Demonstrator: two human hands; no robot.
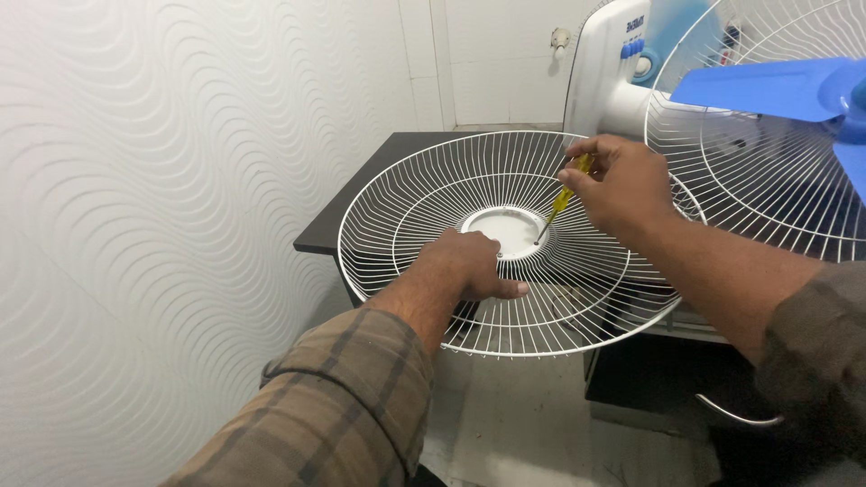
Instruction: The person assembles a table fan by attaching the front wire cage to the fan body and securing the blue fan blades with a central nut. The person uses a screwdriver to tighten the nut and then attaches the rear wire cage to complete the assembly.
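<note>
1. Presently, a screw at the centre plate (511, 227) of the white fan guard (406, 212) appears to be worked on; the guard lies flat on a dark table (361, 194).
2. The left hand (471, 266) is pressed flat and open on the guard, grasping nothing.
3. The right hand (622, 185) is closed on a yellow screwdriver (564, 198), its tip on the plate.
4. Steady downward pressure would be called for.
5. A fan body (606, 77), second guard (767, 153) and blue blade (767, 88) are crowded just beside the right arm.
</note>
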